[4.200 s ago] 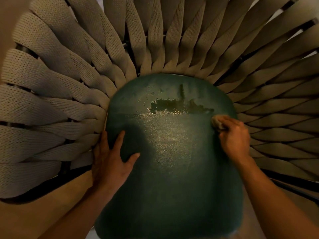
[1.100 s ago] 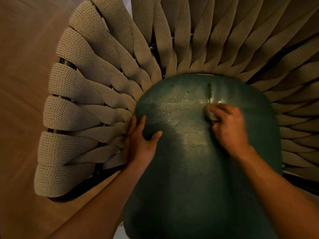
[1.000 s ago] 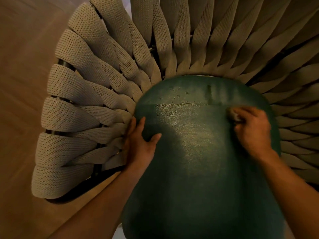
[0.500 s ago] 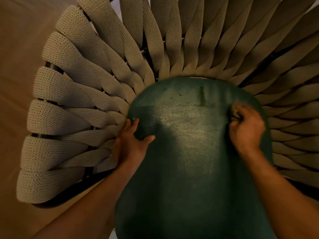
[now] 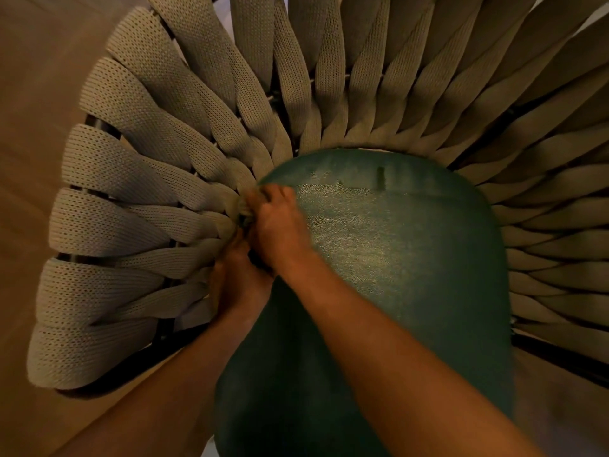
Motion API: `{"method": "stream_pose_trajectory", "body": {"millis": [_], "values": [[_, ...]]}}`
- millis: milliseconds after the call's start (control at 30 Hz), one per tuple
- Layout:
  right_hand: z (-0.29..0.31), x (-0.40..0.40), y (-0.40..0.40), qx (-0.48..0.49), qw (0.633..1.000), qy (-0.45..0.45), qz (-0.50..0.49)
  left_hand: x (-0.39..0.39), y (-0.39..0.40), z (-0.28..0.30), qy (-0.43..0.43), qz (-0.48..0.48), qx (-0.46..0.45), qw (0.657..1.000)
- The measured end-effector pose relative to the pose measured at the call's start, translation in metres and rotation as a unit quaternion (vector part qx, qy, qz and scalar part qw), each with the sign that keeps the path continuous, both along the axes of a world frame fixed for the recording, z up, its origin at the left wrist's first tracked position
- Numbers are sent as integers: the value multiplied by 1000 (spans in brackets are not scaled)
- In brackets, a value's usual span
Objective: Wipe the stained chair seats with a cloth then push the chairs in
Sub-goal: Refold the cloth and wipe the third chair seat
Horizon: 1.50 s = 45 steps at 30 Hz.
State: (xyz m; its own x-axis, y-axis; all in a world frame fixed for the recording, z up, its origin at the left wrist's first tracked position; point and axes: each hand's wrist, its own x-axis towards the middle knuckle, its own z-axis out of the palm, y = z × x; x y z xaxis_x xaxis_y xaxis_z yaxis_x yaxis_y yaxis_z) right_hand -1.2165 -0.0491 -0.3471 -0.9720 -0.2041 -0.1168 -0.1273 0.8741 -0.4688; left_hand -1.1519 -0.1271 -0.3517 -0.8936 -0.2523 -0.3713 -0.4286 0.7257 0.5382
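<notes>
Wooden floor [image 5: 29,133], woven strap chair [image 5: 141,179]: wiping step was in hand.
Right hand [image 5: 280,225] gripped cloth [image 5: 244,206] at green seat [image 5: 395,258] left edge; left hand [image 5: 235,278] grip unclear. Next: faint streak [image 5: 381,178].

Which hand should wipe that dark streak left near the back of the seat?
Probably the right hand: it grips the cloth at the seat's left edge. The left hand rests beside it; the streak remains.
</notes>
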Motion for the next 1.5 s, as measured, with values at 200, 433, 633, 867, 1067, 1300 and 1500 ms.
{"method": "stream_pose_trajectory", "body": {"millis": [200, 433, 633, 867, 1067, 1300, 1500], "values": [[1, 10, 34, 28, 999, 25, 34, 0, 3, 4, -31, -47, -30, 998], [6, 23, 131, 75, 994, -11, -77, -17, 13, 26, -46, -175, -72, 981], [5, 38, 229, 117, 965, -32, -231, -42, 14, 28, -100, -201, -62, 973], [5, 39, 269, 108, 933, 9, -343, -41, 12, 20, -78, -195, -59, 976], [-6, 25, 194, 25, 945, 41, -325, -42, 9, 15, -71, -203, -58, 975], [5, 3, 65, -7, 999, -18, -38, -33, 2, 1, -26, -219, -71, 973], [-1, -10, 57, 44, 995, -3, 94, -32, -2, -5, -13, -225, -68, 972]]}}
